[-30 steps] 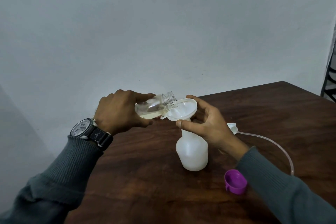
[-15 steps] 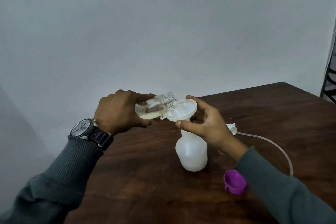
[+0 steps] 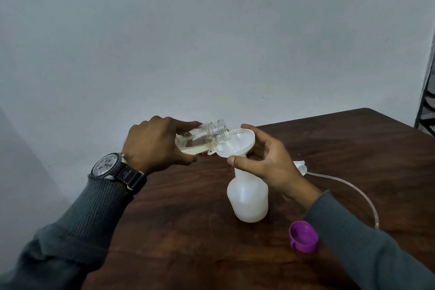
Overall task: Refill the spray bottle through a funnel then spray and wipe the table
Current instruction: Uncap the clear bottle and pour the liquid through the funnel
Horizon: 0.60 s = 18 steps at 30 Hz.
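Observation:
A white plastic spray bottle (image 3: 248, 197) stands upright on the dark wooden table (image 3: 188, 230), with a white funnel (image 3: 237, 142) in its neck. My left hand (image 3: 155, 146) grips a clear bottle (image 3: 202, 139) tipped on its side, its open mouth over the funnel's rim, pale liquid inside. My right hand (image 3: 266, 160) holds the funnel, thumb in front and fingers curled round its far side. The bottle's neck is hidden behind that hand.
A purple cap (image 3: 303, 236) lies on the table near my right sleeve. The white spray head (image 3: 301, 166) with its long clear tube (image 3: 357, 192) lies to the right behind my right hand. A pale wall stands close behind the table's far edge.
Almost nothing has moved; the clear bottle stays tipped over the funnel and both hands keep their hold.

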Tool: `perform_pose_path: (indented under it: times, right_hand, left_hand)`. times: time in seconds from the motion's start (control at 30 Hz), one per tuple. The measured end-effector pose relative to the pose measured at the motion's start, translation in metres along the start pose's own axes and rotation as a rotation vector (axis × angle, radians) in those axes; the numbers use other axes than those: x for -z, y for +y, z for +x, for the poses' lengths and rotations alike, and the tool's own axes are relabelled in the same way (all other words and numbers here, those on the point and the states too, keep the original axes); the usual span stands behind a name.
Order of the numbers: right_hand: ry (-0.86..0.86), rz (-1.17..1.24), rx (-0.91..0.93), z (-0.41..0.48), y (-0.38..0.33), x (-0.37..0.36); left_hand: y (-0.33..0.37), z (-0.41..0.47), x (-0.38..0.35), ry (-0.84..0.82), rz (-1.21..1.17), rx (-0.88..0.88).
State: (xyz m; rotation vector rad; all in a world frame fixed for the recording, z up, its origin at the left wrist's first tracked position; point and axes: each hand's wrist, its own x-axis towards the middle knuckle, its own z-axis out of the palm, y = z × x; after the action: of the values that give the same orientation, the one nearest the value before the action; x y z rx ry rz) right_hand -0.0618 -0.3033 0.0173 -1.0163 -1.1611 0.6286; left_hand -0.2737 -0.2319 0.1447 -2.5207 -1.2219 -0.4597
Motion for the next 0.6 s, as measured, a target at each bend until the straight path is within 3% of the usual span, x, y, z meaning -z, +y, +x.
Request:
perform_pose_path:
  times: [0.6]
  right_hand:
    - [-0.016,0.022,-0.01,0.0001,-0.0013,-0.0016]
  left_hand:
    - [-0.0006,-0.0005,0.0005,0.004,0.004,0.002]
